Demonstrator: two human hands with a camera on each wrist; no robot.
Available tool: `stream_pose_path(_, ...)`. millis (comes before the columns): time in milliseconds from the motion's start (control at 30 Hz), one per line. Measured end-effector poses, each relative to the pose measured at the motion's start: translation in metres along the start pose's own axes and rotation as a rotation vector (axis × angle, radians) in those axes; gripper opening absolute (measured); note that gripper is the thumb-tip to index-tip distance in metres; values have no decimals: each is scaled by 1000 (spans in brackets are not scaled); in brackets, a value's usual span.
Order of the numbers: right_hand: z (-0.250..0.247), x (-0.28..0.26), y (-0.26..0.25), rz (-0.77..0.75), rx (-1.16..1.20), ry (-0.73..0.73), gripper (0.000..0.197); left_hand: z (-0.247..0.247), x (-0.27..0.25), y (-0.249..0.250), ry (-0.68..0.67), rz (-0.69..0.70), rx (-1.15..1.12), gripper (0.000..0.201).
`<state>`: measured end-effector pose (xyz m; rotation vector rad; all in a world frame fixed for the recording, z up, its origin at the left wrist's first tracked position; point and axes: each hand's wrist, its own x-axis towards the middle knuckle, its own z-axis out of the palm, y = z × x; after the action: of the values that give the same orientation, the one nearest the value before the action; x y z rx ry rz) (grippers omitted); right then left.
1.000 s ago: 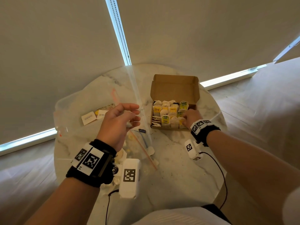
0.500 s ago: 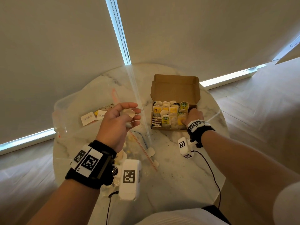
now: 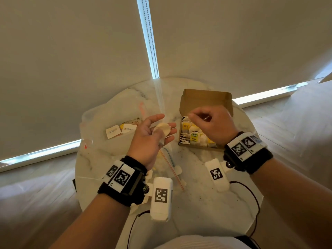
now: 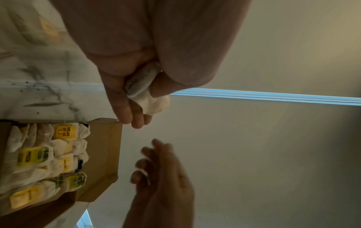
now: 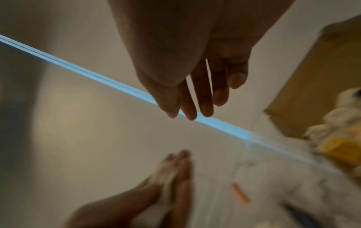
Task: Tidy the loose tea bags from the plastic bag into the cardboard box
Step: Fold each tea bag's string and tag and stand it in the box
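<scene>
An open cardboard box (image 3: 206, 97) stands at the back right of the table, packed with several tea bags (image 3: 194, 135) bearing yellow and green tags. My left hand (image 3: 166, 123) is raised left of the box, palm turned up, with thumb and fingers curled round a pale tea bag (image 3: 162, 130). In the left wrist view that tea bag (image 4: 154, 101) is pinched in my left hand (image 4: 140, 98). My right hand (image 3: 197, 119) hovers over the box, fingers relaxed and pointing toward my left hand, holding nothing; in the right wrist view its fingers (image 5: 203, 95) are straight. The clear plastic bag (image 3: 111, 126) lies left.
The round marble table (image 3: 206, 194) is speckled with tea crumbs. White paper tags (image 3: 112, 132) lie inside the plastic bag, and more loose tea bags (image 3: 177, 171) sit near its red zip strip. Roller blinds with a bead chain (image 3: 152, 51) hang behind. Wrist cables trail at the table's near edge.
My right hand has lifted out of the box and moved left toward my left hand. My left hand has turned palm up, showing the tea bag it holds.
</scene>
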<state>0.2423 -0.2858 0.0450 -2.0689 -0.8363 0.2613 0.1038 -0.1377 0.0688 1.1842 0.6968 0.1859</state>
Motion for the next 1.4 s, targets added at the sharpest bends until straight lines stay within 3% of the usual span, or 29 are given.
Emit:
stream_pose_path(67, 5, -7, -27, -96, 2, -81, 18, 0, -5, -2, -6, 6, 4, 40)
stream_pose_path(167, 16, -14, -45, -111, -77, -159, 14, 0, -15, -3, -46, 20, -16, 37)
stream_pose_path(333, 14, -19, -54, -47, 17, -118, 3, -10, -24, -5, -9, 16, 54, 28)
stream_pose_path(467, 5, -23, -60, 117, 125, -118, 6, -27, -21, -6, 182, 216, 491, 25)
stream_pose_path(533, 7, -26, -63, 188, 192, -102, 8, -30, -22, -2, 152, 385, 616, 25)
stream_pose_path(633, 11, -29, -66, 274, 328, -85, 10, -26, -26, 4, -18, 558, 698, 25)
stream_pose_path(767, 15, -31, -71, 369, 547, -84, 13, -19, -30, 3, -123, 553, 645, 33)
stream_pose_path(900, 13, -33, -72, 434, 727, -129, 29, -19, -30, 5, -50, 563, 593, 32)
stream_pose_path(1100, 11, -36, -72, 388, 750, -168, 20, -19, -33, 13, -44, 540, 584, 24)
stream_pose_path(1233, 12, -38, -73, 391, 780, -172, 39, -18, -32, 16, -5, 517, 558, 18)
stream_pose_path(1400, 9, -39, -74, 346, 710, -185, 14, -18, -33, 19, 3, 468, 524, 22)
